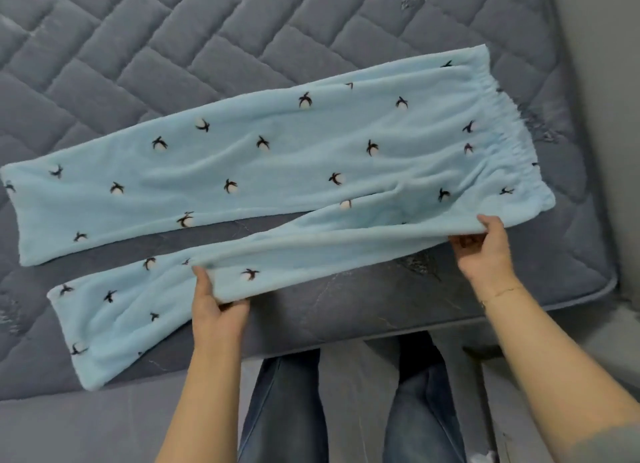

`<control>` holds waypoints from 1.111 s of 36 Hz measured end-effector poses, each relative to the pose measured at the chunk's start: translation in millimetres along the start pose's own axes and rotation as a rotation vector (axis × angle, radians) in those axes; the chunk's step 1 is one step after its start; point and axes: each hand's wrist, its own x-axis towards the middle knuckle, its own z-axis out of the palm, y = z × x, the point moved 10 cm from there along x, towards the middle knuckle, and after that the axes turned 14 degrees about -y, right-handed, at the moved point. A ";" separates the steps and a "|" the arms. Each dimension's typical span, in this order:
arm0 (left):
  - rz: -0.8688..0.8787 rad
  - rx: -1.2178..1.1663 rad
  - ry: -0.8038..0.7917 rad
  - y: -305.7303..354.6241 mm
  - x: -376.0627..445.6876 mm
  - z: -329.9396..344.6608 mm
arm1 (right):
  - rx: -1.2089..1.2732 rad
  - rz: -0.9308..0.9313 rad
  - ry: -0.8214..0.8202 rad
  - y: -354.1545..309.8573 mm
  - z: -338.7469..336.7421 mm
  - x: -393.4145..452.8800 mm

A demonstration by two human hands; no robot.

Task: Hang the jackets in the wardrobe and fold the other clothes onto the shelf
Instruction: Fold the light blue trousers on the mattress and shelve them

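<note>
Two hands pinch the near leg of light-blue fleece trousers [277, 158] spread across a quilted grey mattress [138, 47]: left hand [216, 305] at mid-leg, right hand [483, 244] near the elastic waistband at the mattress's right edge. Jeans-clad legs [287, 403] stand at the near edge.

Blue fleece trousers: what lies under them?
The grey quilted mattress lies under the blue fleece trousers. Both hands lift the near leg's edge; anything beneath the fabric is hidden.

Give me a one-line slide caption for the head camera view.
Both hands, left hand and right hand, lift the near leg of light blue fleece trousers spread on a grey quilted mattress.
</note>
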 end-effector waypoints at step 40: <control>0.125 -0.120 0.273 -153.5 -65.2 -149.9 | -0.255 0.123 -0.157 -66.2 -152.5 55.2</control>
